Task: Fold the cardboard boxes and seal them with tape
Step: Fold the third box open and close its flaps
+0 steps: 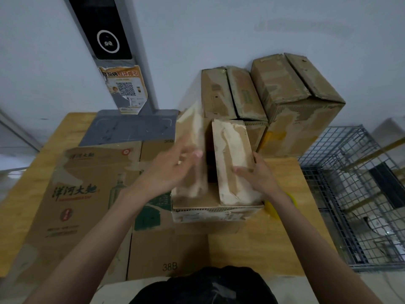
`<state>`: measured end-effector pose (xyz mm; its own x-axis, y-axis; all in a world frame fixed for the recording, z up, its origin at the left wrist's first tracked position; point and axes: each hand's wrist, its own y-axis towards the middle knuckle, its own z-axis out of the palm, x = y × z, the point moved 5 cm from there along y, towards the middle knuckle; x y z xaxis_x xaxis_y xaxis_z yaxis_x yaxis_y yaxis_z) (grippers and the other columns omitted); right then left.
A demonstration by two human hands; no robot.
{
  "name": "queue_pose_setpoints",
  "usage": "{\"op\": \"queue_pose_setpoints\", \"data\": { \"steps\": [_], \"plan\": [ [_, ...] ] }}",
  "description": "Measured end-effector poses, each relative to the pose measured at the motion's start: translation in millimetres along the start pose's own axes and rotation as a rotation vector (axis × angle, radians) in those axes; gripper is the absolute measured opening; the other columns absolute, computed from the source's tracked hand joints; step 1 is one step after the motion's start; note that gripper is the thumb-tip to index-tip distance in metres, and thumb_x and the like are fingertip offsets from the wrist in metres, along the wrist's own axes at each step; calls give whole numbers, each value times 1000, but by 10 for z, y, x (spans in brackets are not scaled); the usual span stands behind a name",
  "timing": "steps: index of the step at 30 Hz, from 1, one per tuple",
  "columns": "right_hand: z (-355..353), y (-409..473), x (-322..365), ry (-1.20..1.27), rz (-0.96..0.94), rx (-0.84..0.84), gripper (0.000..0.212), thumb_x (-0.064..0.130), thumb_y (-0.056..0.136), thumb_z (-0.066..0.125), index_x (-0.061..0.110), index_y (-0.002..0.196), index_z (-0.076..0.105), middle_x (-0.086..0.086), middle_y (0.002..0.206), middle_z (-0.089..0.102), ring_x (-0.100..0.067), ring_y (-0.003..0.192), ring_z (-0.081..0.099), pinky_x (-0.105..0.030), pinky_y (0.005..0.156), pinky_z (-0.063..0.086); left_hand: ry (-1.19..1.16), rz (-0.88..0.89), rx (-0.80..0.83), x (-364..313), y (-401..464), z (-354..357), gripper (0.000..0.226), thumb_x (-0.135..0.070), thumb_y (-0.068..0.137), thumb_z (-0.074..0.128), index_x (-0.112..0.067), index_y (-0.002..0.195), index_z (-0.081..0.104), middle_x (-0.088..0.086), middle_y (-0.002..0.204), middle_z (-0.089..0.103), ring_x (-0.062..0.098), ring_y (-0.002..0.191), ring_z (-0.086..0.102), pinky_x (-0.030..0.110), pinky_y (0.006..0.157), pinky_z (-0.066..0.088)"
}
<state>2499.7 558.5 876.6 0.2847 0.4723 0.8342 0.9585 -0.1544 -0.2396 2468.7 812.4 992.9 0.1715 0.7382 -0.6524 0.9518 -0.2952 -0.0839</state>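
Box [217, 212] on the table [263, 238]: my left hand [168, 170], fingers straight, pushes its left flap [190, 154]; my right hand [256, 174] presses flat on the right flap [232, 154].

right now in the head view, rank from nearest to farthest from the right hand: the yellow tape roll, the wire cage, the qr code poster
Measured from the right hand:
1. yellow tape roll, just below the wrist, partly hidden by the arm
2. wire cage, off the table's right side
3. qr code poster, far left, up on the grey post
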Motion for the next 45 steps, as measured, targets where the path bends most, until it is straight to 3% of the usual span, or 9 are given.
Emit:
{"op": "queue_pose_setpoints", "data": {
  "steps": [3, 5, 7, 9, 14, 22, 31, 37, 45],
  "plan": [
    [14, -26, -91, 226, 71, 55, 86, 36, 83, 82, 24, 152, 32, 10, 119, 59, -10, 97, 64, -25, 65, 56, 123, -73, 4, 331, 185, 228, 88, -59, 96, 51, -27, 161, 1, -8, 168, -5, 18, 155, 3, 42, 125, 12],
    [44, -54, -164, 360, 120, 101, 87, 36, 82, 83, 29, 152, 33, 12, 118, 62, -11, 98, 68, -27, 67, 59, -17, -286, -31, 648, 256, 346, 113, -53, 86, 71, -25, 160, -10, -4, 169, -10, 21, 155, 2, 46, 125, 13],
    [80, -76, -190, 420, 131, 140, 84, 36, 82, 83, 32, 151, 34, 8, 121, 66, -13, 98, 71, -27, 67, 61, -436, -440, -46, 869, 262, 513, 118, -53, 77, 81, -28, 161, 2, 1, 166, 23, 23, 147, 34, 48, 118, 34],
    [112, -84, -185, 433, 126, 167, 78, 32, 85, 81, 32, 150, 37, 8, 120, 67, -9, 91, 73, -25, 65, 60, -666, -450, -91, 879, 204, 650, 88, -42, 82, 80, -26, 153, 31, -2, 142, 58, 18, 124, 59, 41, 102, 51],
    [52, -253, -120, 388, 120, 201, 63, 26, 91, 74, 30, 144, 41, 7, 119, 66, 2, 80, 68, -13, 59, 54, -752, -419, -125, 843, -27, 789, 58, -31, 92, 71, -29, 142, 42, -8, 124, 64, 14, 112, 64, 41, 96, 55],
    [66, -252, -225, 372, 142, 193, 60, 27, 93, 71, 35, 142, 38, 3, 125, 64, -4, 92, 64, -10, 62, 53, -710, -424, -173, 886, 13, 956, 74, -38, 90, 72, -36, 150, 29, -12, 134, 56, 16, 118, 59, 50, 101, 53],
    [663, -203, -77, 485, 102, 188, 80, 28, 88, 78, 37, 151, 30, 6, 134, 61, -14, 112, 66, -41, 88, 61, -631, -478, -193, 1360, -34, 618, 64, -37, 89, 75, -27, 144, 43, -7, 127, 63, 15, 113, 63, 43, 94, 56],
    [692, -328, -107, 519, 102, 196, 82, 25, 89, 76, 38, 154, 27, 9, 134, 60, -10, 109, 66, -28, 77, 61, -656, -462, -192, 1372, -173, 656, 68, -35, 90, 74, -30, 147, 38, -8, 131, 61, 14, 115, 62, 40, 94, 56],
    [511, -505, -262, 463, 103, 228, 71, 26, 91, 74, 33, 149, 34, 5, 132, 63, -12, 109, 68, -36, 85, 61, -657, -452, -201, 1195, -384, 846, 68, -32, 93, 70, -28, 150, 35, -10, 130, 58, 8, 115, 59, 33, 93, 54]
  ]
}}
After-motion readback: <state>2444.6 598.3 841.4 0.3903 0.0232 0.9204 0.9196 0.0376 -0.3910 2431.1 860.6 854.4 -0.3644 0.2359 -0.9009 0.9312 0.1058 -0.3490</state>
